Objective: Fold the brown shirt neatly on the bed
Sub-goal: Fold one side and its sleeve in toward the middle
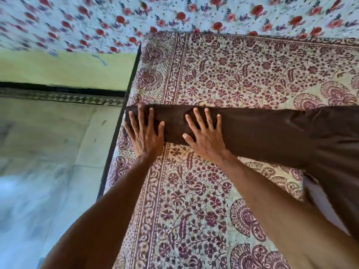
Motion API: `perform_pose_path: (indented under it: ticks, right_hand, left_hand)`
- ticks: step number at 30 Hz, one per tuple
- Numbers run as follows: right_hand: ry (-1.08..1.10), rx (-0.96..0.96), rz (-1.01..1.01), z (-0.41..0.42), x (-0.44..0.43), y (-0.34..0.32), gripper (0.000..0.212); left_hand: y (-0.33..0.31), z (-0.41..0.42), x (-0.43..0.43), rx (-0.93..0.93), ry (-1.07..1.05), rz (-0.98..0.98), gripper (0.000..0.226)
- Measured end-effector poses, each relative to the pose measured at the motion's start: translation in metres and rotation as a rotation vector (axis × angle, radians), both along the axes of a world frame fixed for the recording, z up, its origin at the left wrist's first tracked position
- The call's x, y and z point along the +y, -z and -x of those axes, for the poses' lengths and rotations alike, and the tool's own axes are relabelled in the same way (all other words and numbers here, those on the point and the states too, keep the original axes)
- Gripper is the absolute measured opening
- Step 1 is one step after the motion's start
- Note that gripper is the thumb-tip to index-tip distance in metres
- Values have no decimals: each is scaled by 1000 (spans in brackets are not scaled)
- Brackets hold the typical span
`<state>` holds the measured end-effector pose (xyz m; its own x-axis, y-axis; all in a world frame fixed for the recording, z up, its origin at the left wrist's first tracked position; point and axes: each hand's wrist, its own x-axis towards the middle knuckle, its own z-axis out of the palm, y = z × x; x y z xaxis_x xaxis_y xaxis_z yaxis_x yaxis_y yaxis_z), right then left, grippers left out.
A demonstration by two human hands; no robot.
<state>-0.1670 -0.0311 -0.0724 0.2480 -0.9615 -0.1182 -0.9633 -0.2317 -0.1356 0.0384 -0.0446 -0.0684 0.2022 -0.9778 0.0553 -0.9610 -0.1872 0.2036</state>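
Both hands, left hand (144,133) and right hand (204,133), press flat with spread fingers on the brown shirt (272,133) upon the bed (194,191).

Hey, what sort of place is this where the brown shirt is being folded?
Probably a bedroom in a home: the brown shirt lies under the left hand and right hand on a maroon floral bedsheet, a rose-print cloth lies beyond it, and a floor shows past the bed's dark edge.
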Motion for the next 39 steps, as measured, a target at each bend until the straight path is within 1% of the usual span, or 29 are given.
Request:
perform_pose_path:
  ticks: [2,3,5,8,11,13,16,18,22,23,25,26,27,28,29,30,31,32,33,34,36,39]
  right_hand:
    - [-38,-5,6,-23,-5,2,66]
    - [-39,-14,4,-22,-5,2,65]
    - [-59,-29,-9,-28,-6,2,64]
    - [-76,-72,-59,-34,-6,-5,66]
    - [10,-230,-45,-33,-4,-15,61]
    - [105,-270,-6,-28,2,-17,56]
    - [115,-153,-40,-24,11,-17,56]
    - [109,-119,-43,-22,14,-17,57]
    - [177,-80,-64,-10,17,-17,58]
    - [161,-63,-71,-7,18,-17,58]
    - [121,-53,-78,-2,18,-19,56]
    - [111,-74,-76,0,17,-22,54]
    - [111,-107,-65,4,16,-24,53]
    - [126,-140,-43,8,15,-27,53]
    - [162,-156,-13,14,15,-29,53]
    - [214,-149,17,22,16,-29,52]
    - [278,-121,29,30,18,-27,51]
    - [343,-83,17,39,20,-24,53]
    - [393,-45,-8,46,23,-21,56]
    - [416,-17,-28,52,26,-17,61]
    - [404,6,-34,59,29,-11,67]
    - [332,8,-40,52,27,-7,71]
  left_hand:
    - [-9,-19,-4,165,-242,46,63]
    - [-13,-18,-8,234,-320,33,66]
    - [-21,-26,-16,265,-392,-40,72]
    - [-35,-33,-25,188,-403,-103,68]
    - [-44,-28,-27,168,-355,-55,57]
    - [-46,-24,-26,260,-326,-3,50]
    - [-55,-25,-22,466,-394,18,36]
    - [-58,-35,-18,521,-473,-7,34]
    - [-54,-46,-12,511,-473,-89,42]
    - [-54,-44,-13,480,-486,-77,47]
    - [-57,-31,-14,324,-501,-1,60]
    - [-58,-23,-13,251,-469,64,61]
    - [-60,-12,-11,217,-385,127,57]
    - [-59,2,-8,220,-246,158,50]
    - [-56,19,-3,255,-67,149,42]
    - [-51,37,3,301,118,97,38]
    - [-45,55,11,339,284,17,39]
    - [-38,70,18,345,410,-64,44]
    - [-31,81,24,316,485,-128,50]
    - [-22,87,28,264,516,-172,54]
    - [-9,82,28,140,487,-200,58]
    - [-2,45,21,51,304,-161,63]
